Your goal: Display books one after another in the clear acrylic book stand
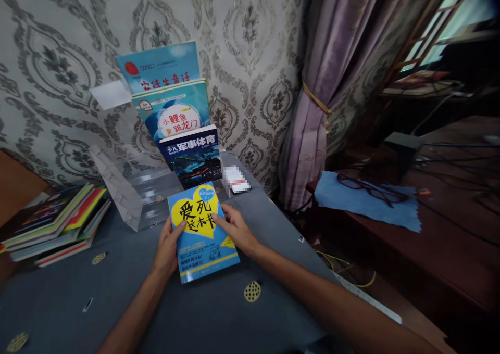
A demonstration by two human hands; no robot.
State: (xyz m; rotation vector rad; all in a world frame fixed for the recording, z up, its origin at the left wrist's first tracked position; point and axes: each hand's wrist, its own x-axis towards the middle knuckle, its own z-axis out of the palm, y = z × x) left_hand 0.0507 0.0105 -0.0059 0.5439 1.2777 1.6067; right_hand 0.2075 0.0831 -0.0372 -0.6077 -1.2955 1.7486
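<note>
A blue book (202, 250) with a yellow heart on its cover lies on the grey table (195, 317) in front of a clear acrylic stepped stand (128, 198). My left hand (167, 250) grips the book's left edge, thumb on the cover. My right hand (234, 228) holds its right edge, fingers curled onto the cover. Three books stand in the stand's tiers: a dark blue one (193, 153) lowest, a teal one (172, 109) above it, and a light blue one (158, 65) at the top.
A stack of several books (58, 224) lies at the table's left. A small white object (237, 179) sits right of the stand. Patterned wallpaper and a purple curtain (324, 93) stand behind. A dark wooden desk (449, 229) at right carries a blue cloth (367, 200), glasses and cables.
</note>
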